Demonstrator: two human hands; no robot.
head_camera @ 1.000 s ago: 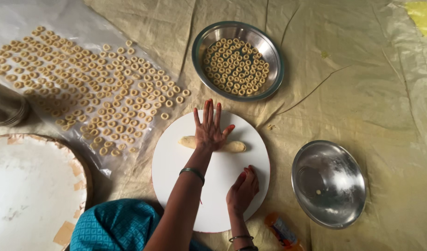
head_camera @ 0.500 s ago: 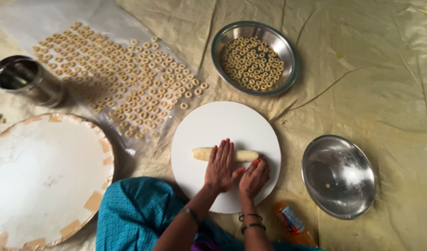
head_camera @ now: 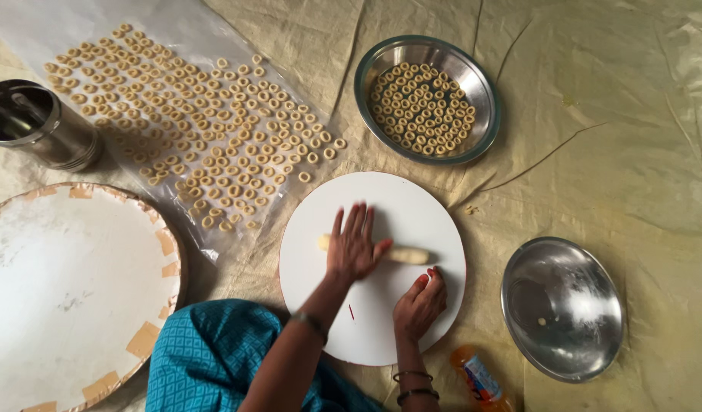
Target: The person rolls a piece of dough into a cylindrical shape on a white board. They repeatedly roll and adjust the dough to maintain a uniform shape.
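A pale, smooth dough roll [head_camera: 403, 254] lies across the middle of the round white board [head_camera: 389, 206]. The left hand [head_camera: 353, 246] presses flat on it, fingers spread and gripping nothing, so the roll's middle is hidden and only its ends show. The right hand [head_camera: 420, 303] rests on the board's near edge, fingers loosely curled, empty. An orange packet with a blue label [head_camera: 479, 379] lies beside the right wrist, partly cut off by the frame edge.
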